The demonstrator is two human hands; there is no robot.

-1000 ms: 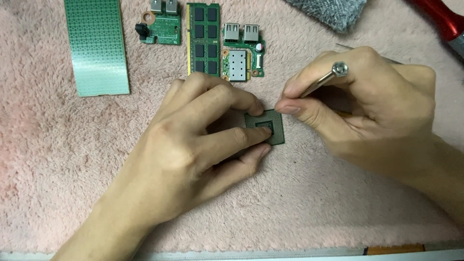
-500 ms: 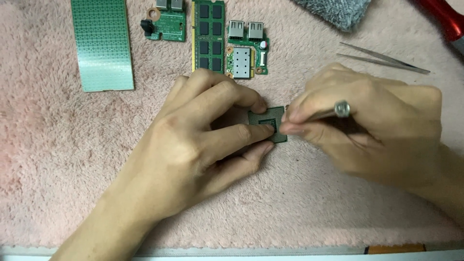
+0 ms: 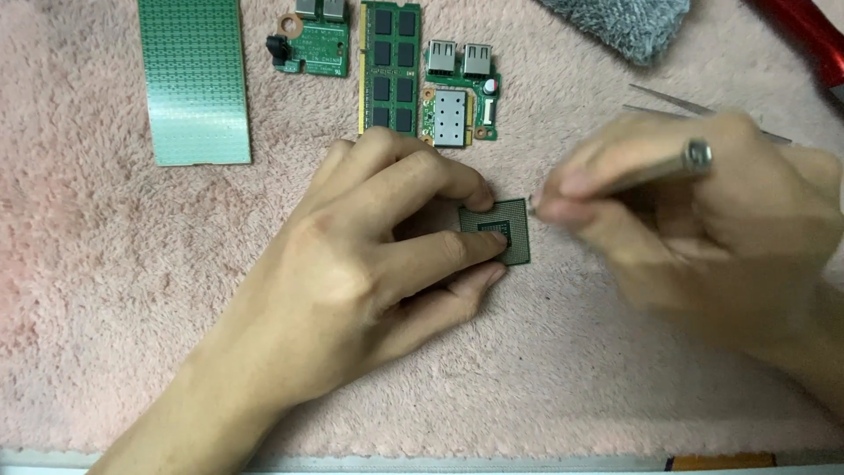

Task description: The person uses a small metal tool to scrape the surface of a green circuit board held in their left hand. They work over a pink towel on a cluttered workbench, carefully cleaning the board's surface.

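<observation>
Head view: the small square green chip with a dark middle (image 3: 497, 230) lies flat near the middle of the fuzzy pink cloth mat (image 3: 132, 308). The left hand (image 3: 352, 281) pins it down, fingertips pressed on its left edge and top. The right hand (image 3: 703, 229), blurry, pinches a thin silver metal tool with a round end (image 3: 655, 171), its tip just beside the chip's right edge. The chip looks light, stiff and thin, and probably easy to break, so it is best held by its edges. Green circuit boards (image 3: 391, 62) lie along the mat's far edge.
</observation>
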